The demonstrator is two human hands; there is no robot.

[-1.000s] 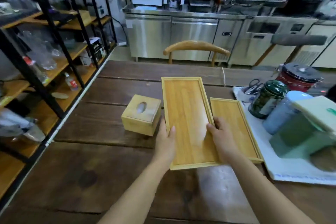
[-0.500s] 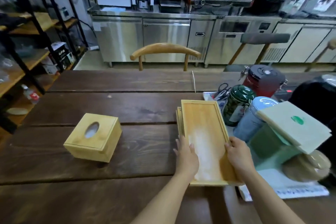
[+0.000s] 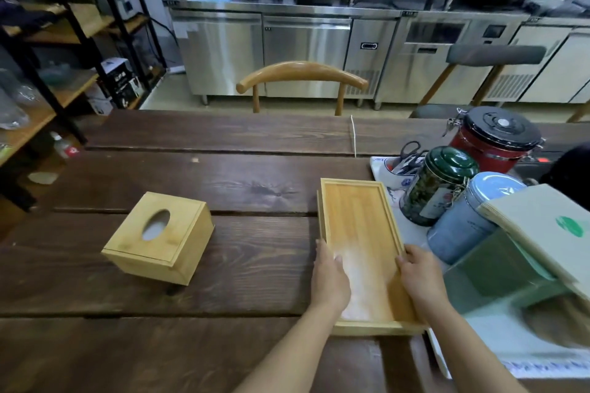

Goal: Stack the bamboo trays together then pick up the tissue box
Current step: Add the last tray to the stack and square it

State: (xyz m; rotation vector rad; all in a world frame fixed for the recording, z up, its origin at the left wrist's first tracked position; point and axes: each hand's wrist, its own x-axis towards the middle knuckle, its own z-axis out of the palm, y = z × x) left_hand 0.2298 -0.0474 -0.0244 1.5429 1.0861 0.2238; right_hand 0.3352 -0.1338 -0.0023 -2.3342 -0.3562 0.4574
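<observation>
Two bamboo trays lie stacked on the dark wooden table [image 3: 223, 182], right of centre. The upper tray [image 3: 360, 233] covers the lower tray [image 3: 318, 214], of which only a thin strip shows along the left side. My left hand [image 3: 330, 277] grips the upper tray's left rim and my right hand [image 3: 421, 277] grips its right rim, both near the close end. The bamboo tissue box [image 3: 159, 236], a cube with an oval slot on top, sits well to the left, apart from both hands.
Right of the trays, on a white cloth [image 3: 412, 230], stand a green tin [image 3: 437, 185], a blue tin [image 3: 469, 220], a red canister [image 3: 495, 140] and a green carton [image 3: 526, 252]. A wooden chair [image 3: 303, 76] faces the far edge. Shelves [image 3: 48, 89] line the left.
Both hands carried the larger tray to the right and set it over the smaller tray. Since half a second ago the stack has barely shifted; the camera view turned right.
</observation>
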